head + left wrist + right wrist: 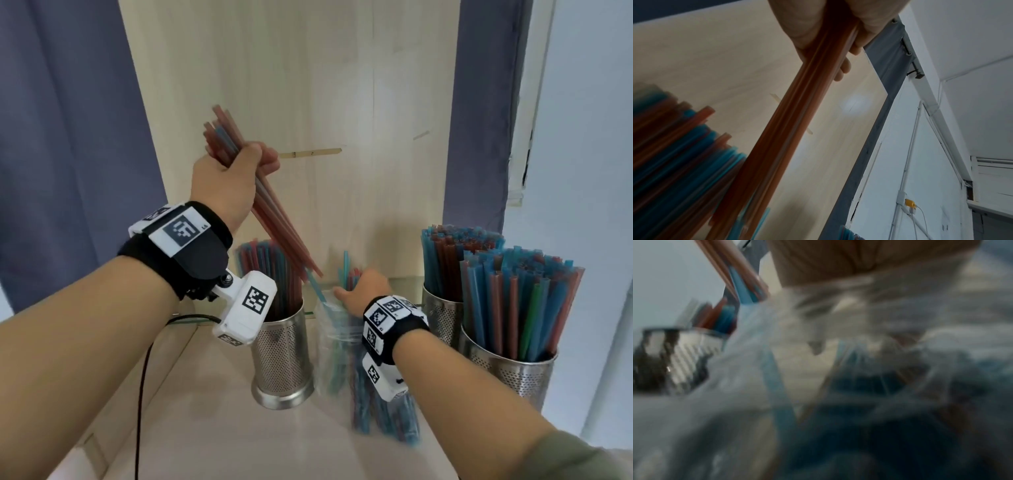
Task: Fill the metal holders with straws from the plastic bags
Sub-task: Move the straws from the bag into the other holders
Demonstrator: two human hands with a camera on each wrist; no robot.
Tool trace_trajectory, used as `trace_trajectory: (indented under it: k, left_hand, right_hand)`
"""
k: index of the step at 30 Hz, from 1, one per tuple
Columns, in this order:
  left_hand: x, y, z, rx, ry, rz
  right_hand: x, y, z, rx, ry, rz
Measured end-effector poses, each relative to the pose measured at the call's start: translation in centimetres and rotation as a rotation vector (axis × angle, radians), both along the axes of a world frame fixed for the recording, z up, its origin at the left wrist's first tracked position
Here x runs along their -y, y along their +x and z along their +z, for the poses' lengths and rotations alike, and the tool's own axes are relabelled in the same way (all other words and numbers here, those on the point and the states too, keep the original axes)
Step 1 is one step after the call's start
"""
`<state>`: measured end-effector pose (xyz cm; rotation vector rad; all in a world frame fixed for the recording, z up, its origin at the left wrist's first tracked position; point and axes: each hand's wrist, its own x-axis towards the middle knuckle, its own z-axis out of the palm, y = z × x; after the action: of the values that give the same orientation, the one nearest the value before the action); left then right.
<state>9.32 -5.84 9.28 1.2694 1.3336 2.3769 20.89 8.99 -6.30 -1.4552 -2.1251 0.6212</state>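
My left hand grips a bundle of red and blue straws raised at a slant, lower ends just above the mouth of a clear plastic bag. The bundle runs down from my left fist in the left wrist view. My right hand holds the top of the bag, which still contains several straws. A perforated metal holder with straws stands left of the bag. The right wrist view is blurred: bag plastic, holder.
Two more metal holders, packed with blue and red straws, stand at the right on the pale wooden shelf. A wooden back panel rises behind, with grey curtains at both sides. A black cable runs along the left.
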Motion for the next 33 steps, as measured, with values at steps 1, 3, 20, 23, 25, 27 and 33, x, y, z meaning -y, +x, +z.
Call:
trace_trajectory:
  k: [1,3,20,23,25,27,33]
  left_hand:
    - [0.5,-0.1,0.1,-0.006,0.004,-0.009]
    - [1.7,-0.4,0.1,-0.023,0.020,-0.035]
    - [8.4,-0.1,-5.3,-0.080,-0.240,-0.036]
    - [8.3,-0.3,-7.0,-0.069,-0.293,-0.004]
    - [8.2,-0.4,-8.1,-0.060,-0.324,0.005]
    - [8.1,-0.5,-9.2,-0.050,-0.338,-0.009]
    - [7.5,-0.8,-11.7,-0.099,-0.396,0.013]
  right_hand:
    - [0.0,-0.4,-0.4,0.061,0.034,-0.017]
    - [-0.3,-1.2,-1.1,0.218,0.114,-0.078]
    - [-2.0,-2.7,-1.4,-0.222,-0.091,-0.083]
    - [-2.2,-2.1,-1.5,-0.358,-0.166,-0.087]
    - [-2.4,-2.1,-1.5,-0.461,-0.172,-0.082]
    - [-2.5,-2.1,-1.2,-0.560,-0.179,-0.059]
    - [-2.4,-1.0,0.7,-0.739,-0.063,0.036]
